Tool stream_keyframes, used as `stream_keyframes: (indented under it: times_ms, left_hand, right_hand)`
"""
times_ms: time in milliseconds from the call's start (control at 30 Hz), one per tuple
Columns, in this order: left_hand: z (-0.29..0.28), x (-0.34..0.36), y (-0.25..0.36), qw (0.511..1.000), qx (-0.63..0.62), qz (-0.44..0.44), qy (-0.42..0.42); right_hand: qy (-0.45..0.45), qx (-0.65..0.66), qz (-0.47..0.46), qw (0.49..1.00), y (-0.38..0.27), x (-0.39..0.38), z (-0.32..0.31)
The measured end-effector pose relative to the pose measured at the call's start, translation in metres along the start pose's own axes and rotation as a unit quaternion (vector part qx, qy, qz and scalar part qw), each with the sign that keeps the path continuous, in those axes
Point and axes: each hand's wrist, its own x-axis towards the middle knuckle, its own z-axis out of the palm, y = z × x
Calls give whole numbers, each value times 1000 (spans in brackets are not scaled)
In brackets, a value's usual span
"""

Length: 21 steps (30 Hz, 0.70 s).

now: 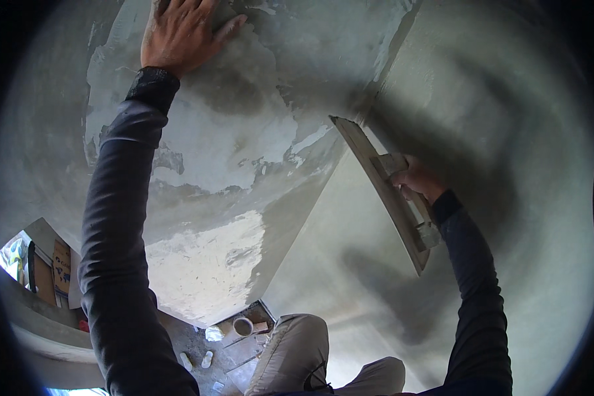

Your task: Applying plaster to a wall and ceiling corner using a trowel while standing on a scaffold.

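Note:
My left hand (183,36) lies against the patchy plastered wall (224,145) at the upper left, its thumb spread out and its fingertips cut off by the picture's top edge. It holds nothing. To the right of the wall corner, my right hand (416,178) is closed round the handle of a long plastering trowel (381,191). The trowel is tilted, its upper end near the corner and its lower end toward my right forearm. Its blade is seen nearly edge-on beside the smoother right wall (508,198); whether it touches that wall I cannot tell.
Below, past my knees (294,350), a round bucket-like container (243,326) stands on the littered floor (228,360). Pale scraps lie near it. At the far left, an opening shows a brown printed cardboard piece (61,267) beyond a curved ledge (46,340).

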Motion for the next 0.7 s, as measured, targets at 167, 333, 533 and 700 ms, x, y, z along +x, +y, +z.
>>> stream_keyframes:
  times_ms: [167,333,533,700]
  left_hand:
    - [2,-4,-5,1000,-9,12,-6]
    - [1,0,-4,1000,4,7,1]
    - [2,0,-1,1000,-10,8,16]
    - [1,-1,-1,1000,2,14,24]
  right_hand:
    - [91,-162,-44,981,-44,-7,-49]
    - [335,-548,-224,733,-72,22,-131]
    - [389,-619,-172,661,-81,52,-134]
    - [361,-624,-155,675,-45,53,-115]
